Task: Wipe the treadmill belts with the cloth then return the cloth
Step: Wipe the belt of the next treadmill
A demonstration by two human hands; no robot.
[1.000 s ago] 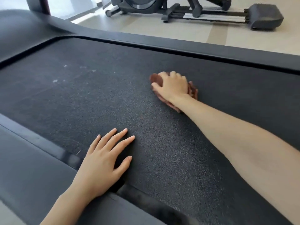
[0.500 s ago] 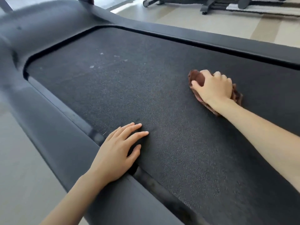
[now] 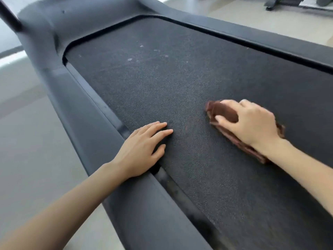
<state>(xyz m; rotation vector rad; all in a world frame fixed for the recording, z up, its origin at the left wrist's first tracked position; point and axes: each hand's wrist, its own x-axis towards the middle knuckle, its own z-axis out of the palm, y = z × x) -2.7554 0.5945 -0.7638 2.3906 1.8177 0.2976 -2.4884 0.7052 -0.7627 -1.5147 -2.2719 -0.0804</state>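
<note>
Cloth (image 3: pixel 223 112), one, brown and bunched, lies on the single belt (image 3: pixel 180 83) toward its right side, gripped by the right hand (image 3: pixel 250 123), whose fingers and thumb curl over it, forearm reaching in from the lower right. Left hand (image 3: pixel 142 150) rests flat, fingers straight and slightly spread on the belt, heel at the left rail (image 3: pixel 81 114), near the cloth but apart from it. Several white specks (image 3: pixel 129 59) mark the belt beyond.
</note>
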